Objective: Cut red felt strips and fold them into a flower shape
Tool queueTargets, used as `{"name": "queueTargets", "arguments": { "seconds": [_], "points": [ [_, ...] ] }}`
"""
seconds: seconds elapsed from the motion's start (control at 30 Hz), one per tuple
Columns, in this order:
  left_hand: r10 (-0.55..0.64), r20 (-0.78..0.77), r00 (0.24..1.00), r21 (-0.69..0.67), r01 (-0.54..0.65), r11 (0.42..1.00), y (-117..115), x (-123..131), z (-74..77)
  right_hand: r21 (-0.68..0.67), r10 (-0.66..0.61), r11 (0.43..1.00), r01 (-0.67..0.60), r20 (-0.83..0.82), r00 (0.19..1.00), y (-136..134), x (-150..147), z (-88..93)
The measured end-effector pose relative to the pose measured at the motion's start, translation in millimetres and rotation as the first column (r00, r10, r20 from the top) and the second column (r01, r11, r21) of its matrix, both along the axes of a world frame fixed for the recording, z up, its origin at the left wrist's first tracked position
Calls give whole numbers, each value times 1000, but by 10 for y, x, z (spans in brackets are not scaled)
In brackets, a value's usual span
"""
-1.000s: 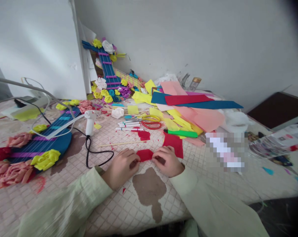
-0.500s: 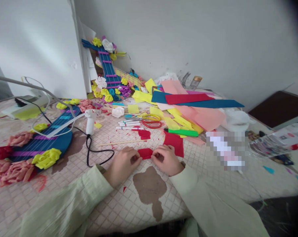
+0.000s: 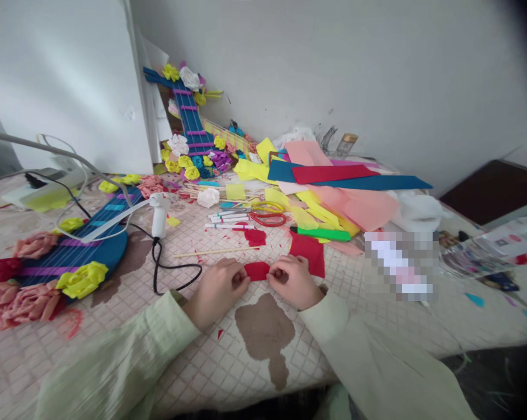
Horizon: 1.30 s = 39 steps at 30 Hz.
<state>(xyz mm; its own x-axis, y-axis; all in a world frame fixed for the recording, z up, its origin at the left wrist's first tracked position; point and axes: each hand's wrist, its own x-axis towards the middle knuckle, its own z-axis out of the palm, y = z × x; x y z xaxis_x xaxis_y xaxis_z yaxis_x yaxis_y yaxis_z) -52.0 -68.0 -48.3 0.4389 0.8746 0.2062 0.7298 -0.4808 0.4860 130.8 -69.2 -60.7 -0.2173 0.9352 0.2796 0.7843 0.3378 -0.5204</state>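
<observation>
A lidded jar point(image 3: 346, 145) stands at the back, its contents too small to make out from here. The left hand point(image 3: 220, 289) and right hand point(image 3: 293, 283) pinch opposite ends of a small red strip point(image 3: 257, 271), fingers drawn together. Stained tabletop point(image 3: 193, 373) runs from them to the near edge.

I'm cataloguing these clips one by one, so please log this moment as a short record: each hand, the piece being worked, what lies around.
Left hand: the left hand pinches one end of the small red piece
Right hand: the right hand pinches its other end
Beside right hand: larger red sheet, flat on the table
Beyond the hands: thin stick, white markers
Left side: white corded tool, blue guitar shape bearing flowers
</observation>
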Motion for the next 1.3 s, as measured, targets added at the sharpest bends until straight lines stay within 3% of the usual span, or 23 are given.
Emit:
{"name": "queueTargets", "arguments": {
  "seconds": [0.7, 1.3],
  "points": [
    [59, -37, 998, -17, -60, 998, 15, 35, -14, -54, -55, 997, 56, 6, 998, 18, -50, 37],
    [40, -48, 998, -6, -41, 999, 21, 34, -18, -61, -69, 996, 71, 24, 997, 20, -54, 48]
  ]
}}
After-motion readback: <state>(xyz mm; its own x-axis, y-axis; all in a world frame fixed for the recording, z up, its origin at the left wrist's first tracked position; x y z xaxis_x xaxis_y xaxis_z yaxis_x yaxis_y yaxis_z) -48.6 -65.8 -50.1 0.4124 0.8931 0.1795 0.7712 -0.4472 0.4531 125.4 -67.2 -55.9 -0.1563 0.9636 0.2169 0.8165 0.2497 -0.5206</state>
